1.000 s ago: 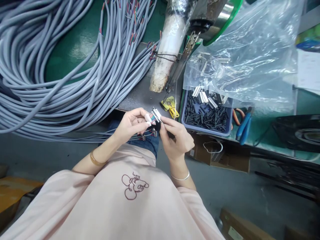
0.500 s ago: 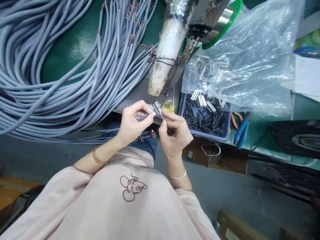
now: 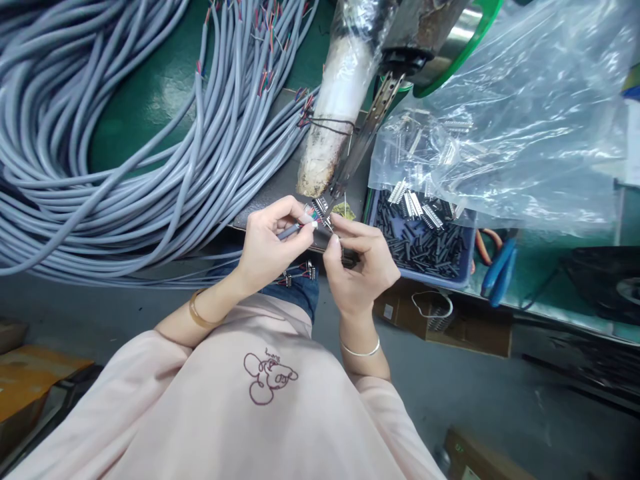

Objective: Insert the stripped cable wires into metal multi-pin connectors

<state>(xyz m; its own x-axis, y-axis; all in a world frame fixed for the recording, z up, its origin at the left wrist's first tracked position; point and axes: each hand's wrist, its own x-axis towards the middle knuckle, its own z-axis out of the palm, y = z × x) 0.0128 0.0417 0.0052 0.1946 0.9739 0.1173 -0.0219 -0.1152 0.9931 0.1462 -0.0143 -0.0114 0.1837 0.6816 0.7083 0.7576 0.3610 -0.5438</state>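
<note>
My left hand (image 3: 273, 243) pinches the end of a grey cable (image 3: 289, 231), whose thin coloured wires meet a small metal connector (image 3: 321, 206) with a row of pins. My right hand (image 3: 357, 263) is closed, thumb and forefinger together on a thin metal piece (image 3: 330, 229) that reaches to the connector; its kind is too small to tell. Just above both hands, the dark tip of a mounted soldering iron (image 3: 367, 130) points down at the connector, seemingly at its pins.
A white plastic-wrapped tube (image 3: 325, 127) hangs beside the iron. Many grey cables (image 3: 165, 220) cover the left of the bench. Right, a blue bin (image 3: 440, 277) holds black sleeves and connectors, under a clear plastic bag (image 3: 540, 147). Blue-handled pliers (image 3: 500, 270) lie beside it.
Both hands, with the cable and connector, have shifted slightly up and right relative to the iron, bringing the connector up to its tip. The camera view has shifted slightly.
</note>
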